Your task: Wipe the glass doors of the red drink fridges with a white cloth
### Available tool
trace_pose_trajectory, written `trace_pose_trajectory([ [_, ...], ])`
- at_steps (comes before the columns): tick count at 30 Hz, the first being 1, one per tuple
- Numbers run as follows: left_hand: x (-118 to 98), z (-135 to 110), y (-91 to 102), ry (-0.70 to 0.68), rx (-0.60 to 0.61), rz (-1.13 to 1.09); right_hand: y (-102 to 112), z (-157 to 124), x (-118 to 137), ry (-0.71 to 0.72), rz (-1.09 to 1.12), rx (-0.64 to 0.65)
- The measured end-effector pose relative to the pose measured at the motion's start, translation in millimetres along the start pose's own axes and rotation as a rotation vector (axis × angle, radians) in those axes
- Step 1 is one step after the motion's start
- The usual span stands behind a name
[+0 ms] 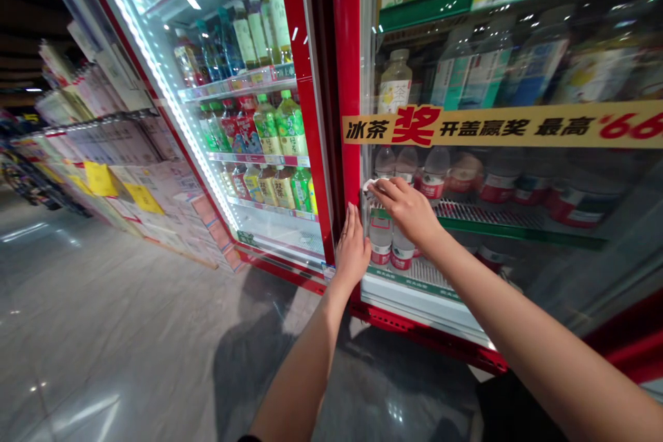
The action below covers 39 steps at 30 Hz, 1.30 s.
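Note:
My right hand (407, 210) presses a small white wad (373, 184), tissue or cloth by its look, against the glass door (523, 269) of the right-hand drinks fridge. Its fingers are closed over the wad, close to the left side of the red frame. My left hand (353, 248) lies with fingers stretched out along the red door frame (352, 173), just left of the glass. A ring shows on one finger. Above my right hand, a yellow banner strip (466, 128) with large characters runs across the glass. Red-labelled bottles (382, 250) stand behind the pane.
To the left stands a second, lit fridge (315, 117) with rows of bottled drinks. Farther left, stacked cartons (170, 183) with yellow signs line the aisle. Grey tiled floor (129, 345) stretches below, with dark shadows on it.

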<state>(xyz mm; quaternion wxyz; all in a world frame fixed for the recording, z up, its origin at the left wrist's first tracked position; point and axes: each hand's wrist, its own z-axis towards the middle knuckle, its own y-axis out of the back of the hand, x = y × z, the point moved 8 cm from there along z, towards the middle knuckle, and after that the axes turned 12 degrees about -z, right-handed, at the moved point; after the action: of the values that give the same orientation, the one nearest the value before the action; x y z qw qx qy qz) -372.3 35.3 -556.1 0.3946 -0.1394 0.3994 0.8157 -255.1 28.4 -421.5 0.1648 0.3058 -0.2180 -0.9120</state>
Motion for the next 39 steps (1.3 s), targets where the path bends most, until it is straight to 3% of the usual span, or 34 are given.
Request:
trace_pose_trajectory([
  [5, 2.0, 0.4, -3.0, 0.021, -0.007, -0.028, 9.4, 6.4, -14.6, -0.13, -0.002, -0.089],
  [11, 3.5, -0.3, -4.4, 0.022, -0.017, 0.013, -2.3, 9.0, 2.4, -0.048, 0.028, -0.033],
  [16, 3.8, -0.2, -4.7, 0.038, 0.001, -0.023, 3.4, -9.1, -10.4, -0.068, 0.011, -0.043],
  [21, 1.5, 0.3, -5.8, 0.015, -0.019, -0.009, 8.4, 2.4, -16.2, -0.153, 0.054, -0.05],
  [25, 1.9, -0.1, -6.1, 0.014, -0.026, 0.007, 2.1, 7.6, -4.1, -0.098, 0.064, -0.027],
  [29, -0.3, -1.6, -4.1, 0.0, -0.03, 0.027, 2.8, -9.3, -4.9, -0.047, 0.042, -0.035],
  [35, -18.8, 6.1, -2.2, -0.063, -0.079, 0.123, 17.3, -13.0, -31.0, -0.196, 0.061, -0.081],
  [39, -32.0, 19.6, -9.6, -0.09, -0.09, 0.107, 11.5, -5.2, -25.5, -0.138, 0.099, -0.034],
])
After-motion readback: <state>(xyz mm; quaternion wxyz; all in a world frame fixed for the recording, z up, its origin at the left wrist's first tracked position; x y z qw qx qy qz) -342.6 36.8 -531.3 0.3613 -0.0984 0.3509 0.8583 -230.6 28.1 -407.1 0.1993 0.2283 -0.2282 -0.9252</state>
